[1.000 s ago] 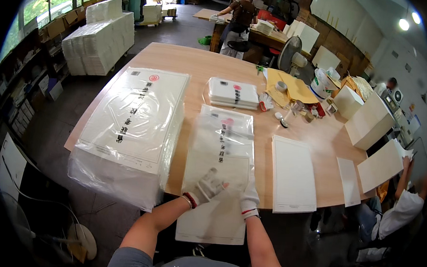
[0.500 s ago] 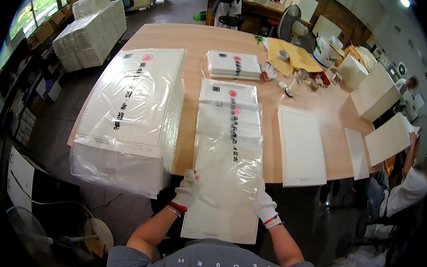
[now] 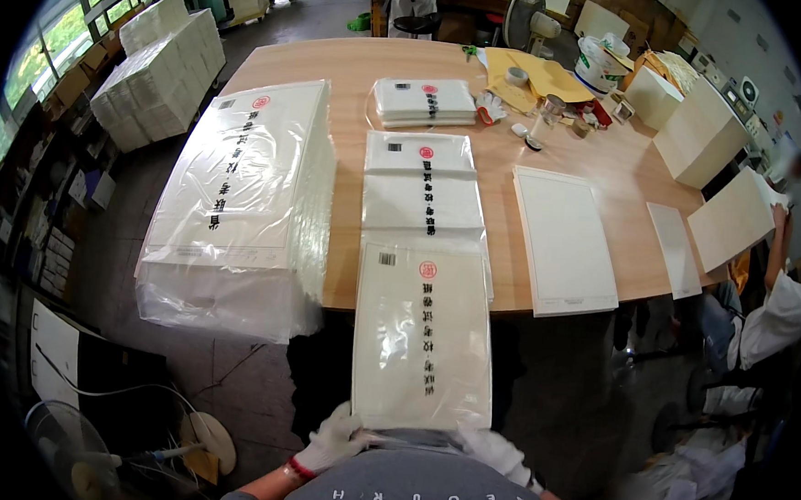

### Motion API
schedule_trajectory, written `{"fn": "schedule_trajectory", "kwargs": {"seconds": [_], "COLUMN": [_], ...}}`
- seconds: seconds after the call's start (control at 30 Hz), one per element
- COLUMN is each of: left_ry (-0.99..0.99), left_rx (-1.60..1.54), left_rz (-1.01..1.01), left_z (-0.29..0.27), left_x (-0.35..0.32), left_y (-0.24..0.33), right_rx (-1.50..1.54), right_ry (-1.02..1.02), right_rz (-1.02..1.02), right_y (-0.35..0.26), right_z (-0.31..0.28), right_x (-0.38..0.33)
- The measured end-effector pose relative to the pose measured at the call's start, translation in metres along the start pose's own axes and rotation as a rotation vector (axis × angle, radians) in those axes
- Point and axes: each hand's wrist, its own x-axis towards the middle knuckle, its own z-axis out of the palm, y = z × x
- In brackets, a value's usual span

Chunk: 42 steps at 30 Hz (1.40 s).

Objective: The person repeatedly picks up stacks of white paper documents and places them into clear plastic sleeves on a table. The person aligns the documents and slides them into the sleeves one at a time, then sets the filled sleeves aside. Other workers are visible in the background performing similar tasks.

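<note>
Directly in front of me, a printed clear plastic bag (image 3: pixel 386 341) is drawn over a stack of cream paper sheets (image 3: pixel 462 364). Its near end reaches my body and overhangs the table edge. My left hand (image 3: pixel 334 438), in a white glove with a red cuff, is closed on the bag's near left corner. At the near right corner my gloved right hand (image 3: pixel 495 453) grips the same bag, its fingertips partly hidden by the plastic. Beyond lie flat printed plastic bags (image 3: pixel 413 191) on the table. To the left rises a tall stack of bagged paper (image 3: pixel 231 175).
A folded pile of bags (image 3: pixel 425 105) and a white glove (image 3: pixel 490 107) lie farther back. On the right are a white paper stack (image 3: pixel 566 246) and a narrow sheet (image 3: pixel 674 251). A co-worker (image 3: pixel 773 309) handles paper at the far right. A fan (image 3: pixel 67 450) stands lower left.
Both hands have moved toward my body, pulling the bag down over the paper. The paper's near part, bare before, is now covered by printed plastic. The view has shifted slightly.
</note>
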Motion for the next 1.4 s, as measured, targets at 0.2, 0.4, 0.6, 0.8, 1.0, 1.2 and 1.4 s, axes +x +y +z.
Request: {"fn": "schedule_trajectory", "kwargs": {"seconds": [0.2,0.4,0.6,0.8,1.0,1.2,1.4], "left_ry": [0.27,0.203,0.395,1.075,1.361,1.411,0.607], "left_rx": [0.152,-0.052,0.274,-0.34,-0.736,-0.943,-0.453], "left_rz": [-0.202,0.225,0.745,0.74,0.44,0.149,-0.455], "left_z": [-0.005,0.0,-0.051,-0.134,-0.267,-0.213,-0.044], "left_x": [0.0,0.033,0.051,0.05,0.091,0.036,0.051], "left_y": [0.006,0.059,0.137,0.107,-0.008,-0.092,-0.134], "right_rx": [0.105,1.446,0.808,0.122,1.365,1.17,1.289], "right_ry": [0.206,0.407,0.235,0.579,-0.332,-0.165,-0.111], "right_rz": [0.131,0.309,0.092,-0.689,-0.325,-0.166,0.335], "right_y": [-0.007,0.075,-0.027,-0.078,-0.2,-0.169,-0.025], "right_z": [-0.027,0.013,0.009,-0.036,-0.019,0.0,0.044], "right_x": [-0.012,0.003,0.078,0.194,0.26,0.238,0.165]}}
